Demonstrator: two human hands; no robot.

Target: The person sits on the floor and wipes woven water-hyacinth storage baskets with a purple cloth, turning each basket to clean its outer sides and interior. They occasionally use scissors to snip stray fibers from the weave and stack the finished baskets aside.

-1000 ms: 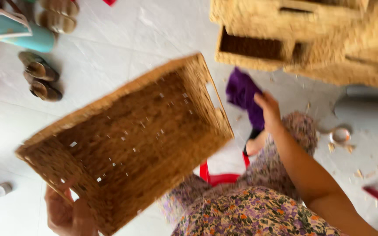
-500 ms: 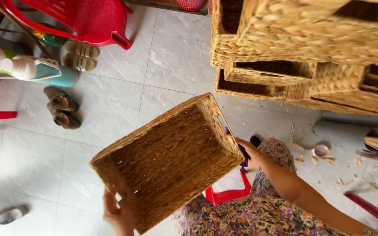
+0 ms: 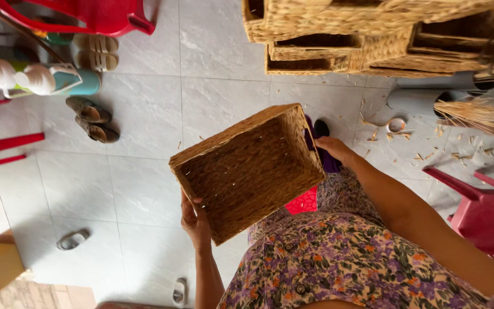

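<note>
I hold a rectangular woven straw basket [image 3: 247, 169] in front of my lap, tilted so its open inside faces me. My left hand [image 3: 194, 220] grips its lower left rim, fingers curled over the edge. My right hand [image 3: 334, 149] holds the upper right corner of the basket. Small light flecks of straw lie inside it. Beneath it show my floral dress [image 3: 338, 257], a purple cloth [image 3: 330, 163] and part of a red stool [image 3: 304, 201].
A stack of similar woven baskets [image 3: 367, 34] stands at the top right. Red plastic chairs [image 3: 87, 14] are at the top left and one at the right [image 3: 484, 209]. Sandals [image 3: 92, 120], a bundle of straw [image 3: 470, 113] and straw scraps lie on the grey tiled floor [image 3: 144, 183].
The basket has moved away from the camera and now looks smaller, still held in both hands. The view has shifted, showing more floor and the chair at the right.
</note>
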